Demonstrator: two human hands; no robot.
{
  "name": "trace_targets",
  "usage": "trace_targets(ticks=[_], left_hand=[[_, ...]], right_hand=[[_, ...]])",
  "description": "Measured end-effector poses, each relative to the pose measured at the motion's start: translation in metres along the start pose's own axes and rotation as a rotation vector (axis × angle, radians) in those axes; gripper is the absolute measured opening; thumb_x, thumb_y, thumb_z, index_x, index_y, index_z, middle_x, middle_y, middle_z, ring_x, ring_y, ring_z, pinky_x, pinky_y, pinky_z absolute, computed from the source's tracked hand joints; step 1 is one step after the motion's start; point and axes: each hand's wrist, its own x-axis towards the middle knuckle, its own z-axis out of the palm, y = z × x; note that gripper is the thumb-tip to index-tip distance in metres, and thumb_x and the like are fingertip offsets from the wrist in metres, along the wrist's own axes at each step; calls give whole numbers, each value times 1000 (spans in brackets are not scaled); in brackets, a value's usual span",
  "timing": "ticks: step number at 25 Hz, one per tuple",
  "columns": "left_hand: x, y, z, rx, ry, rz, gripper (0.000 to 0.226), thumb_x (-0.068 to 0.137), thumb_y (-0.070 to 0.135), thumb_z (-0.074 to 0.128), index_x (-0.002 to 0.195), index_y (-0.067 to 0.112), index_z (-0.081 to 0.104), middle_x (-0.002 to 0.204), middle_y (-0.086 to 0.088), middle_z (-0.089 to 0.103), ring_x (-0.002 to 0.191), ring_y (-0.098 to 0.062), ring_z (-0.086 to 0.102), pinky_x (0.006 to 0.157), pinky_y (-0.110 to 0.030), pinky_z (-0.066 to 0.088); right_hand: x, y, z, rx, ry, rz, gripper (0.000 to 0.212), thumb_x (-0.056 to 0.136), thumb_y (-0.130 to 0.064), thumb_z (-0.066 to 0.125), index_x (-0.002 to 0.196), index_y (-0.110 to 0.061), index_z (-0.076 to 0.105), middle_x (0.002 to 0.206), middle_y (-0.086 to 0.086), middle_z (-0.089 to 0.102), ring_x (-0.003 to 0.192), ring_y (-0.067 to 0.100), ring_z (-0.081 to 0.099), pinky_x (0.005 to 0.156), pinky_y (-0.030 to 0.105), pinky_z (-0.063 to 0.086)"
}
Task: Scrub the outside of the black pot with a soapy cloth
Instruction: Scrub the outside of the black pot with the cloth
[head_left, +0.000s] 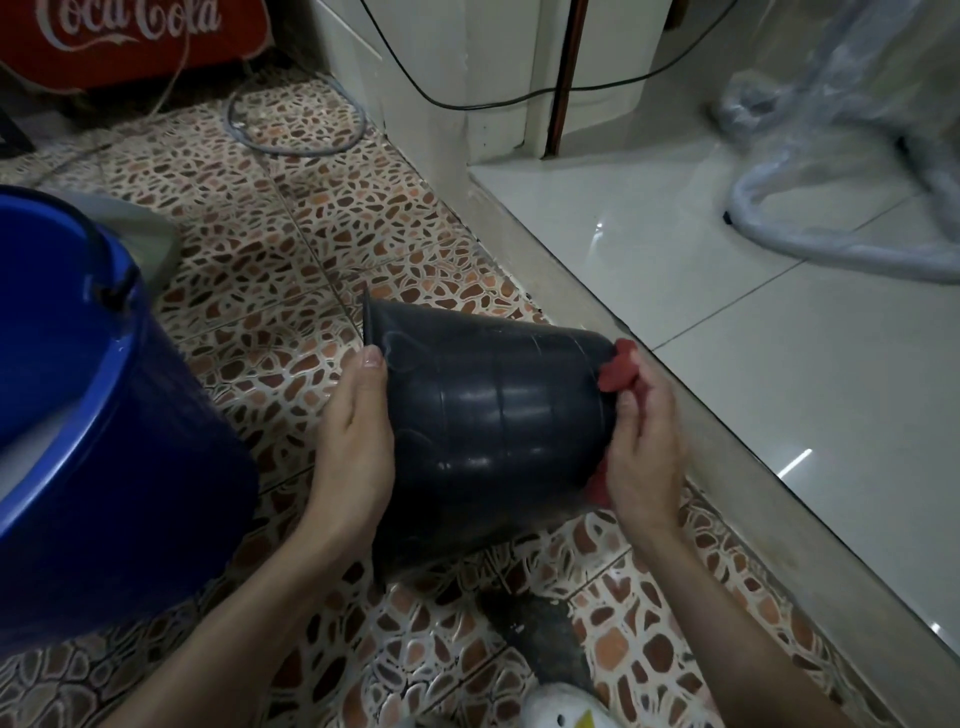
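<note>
The black pot (493, 421) is held on its side above the patterned floor, rim to the left and base to the right. My left hand (358, 441) grips it at the rim end, thumb up along the wall. My right hand (644, 441) presses a red cloth (618, 369) flat against the pot's base. The cloth shows above and below my fingers; most of it is hidden between my palm and the pot.
A large blue bucket (93, 415) stands close on the left. A raised step edge (675, 389) runs diagonally on the right, with glossy white tiles (727, 291) beyond. A red cooler (130, 36), cables and a plastic-wrapped stand (841, 156) lie further back.
</note>
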Motion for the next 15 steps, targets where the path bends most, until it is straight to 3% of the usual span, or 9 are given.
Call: trace_targets(ticks=[2,4,6,8,10,12,15], left_hand=[[13,-2,-3,-36,6,-76,30,97,59,36,99,49,64,113,23,67,110,2,60,103,-34,42],[24,-1,-3,-31,8,-104,48,88,68,36,121,44,61,130,8,64,123,-17,58,108,-49,42],[27,-1,1,58,35,-12,55,98,62,30,143,35,45,147,5,52,137,-17,47,116,-47,35],[26,-3,3,102,33,87,59,103,57,26,153,28,34,158,4,40,146,-11,36,121,-42,27],[25,-10,-1,58,-1,118,58,101,58,30,152,32,35,157,5,41,145,-11,38,120,-43,30],[22,-14,-3,22,-2,112,52,102,56,31,150,40,36,156,11,42,143,-9,40,118,-44,34],[6,-16,0,20,9,114,48,105,51,29,152,45,28,160,19,31,146,-4,31,120,-42,29]], right_hand=[[-6,-18,-6,123,89,14,38,104,-19,41,140,-27,45,144,-3,50,133,13,45,110,42,42],[-27,-48,4,163,37,-168,43,102,-8,43,140,-26,45,147,-2,46,138,9,39,114,28,36],[-52,-75,30,85,-186,-396,43,102,-12,42,144,-23,41,153,-1,39,146,12,28,122,37,20],[-62,-81,49,-144,-340,-536,47,105,-33,31,151,-25,32,160,-5,27,150,11,14,122,51,5],[-48,-69,51,-278,-346,-509,52,104,-42,22,153,-28,24,162,-10,20,151,9,7,121,54,-2],[-31,-48,41,-294,-251,-367,52,103,-47,20,152,-30,24,160,-13,22,150,9,9,121,53,-3],[0,-21,20,-243,-158,-132,49,104,-46,26,149,-29,29,155,-12,30,147,11,21,121,47,17]])
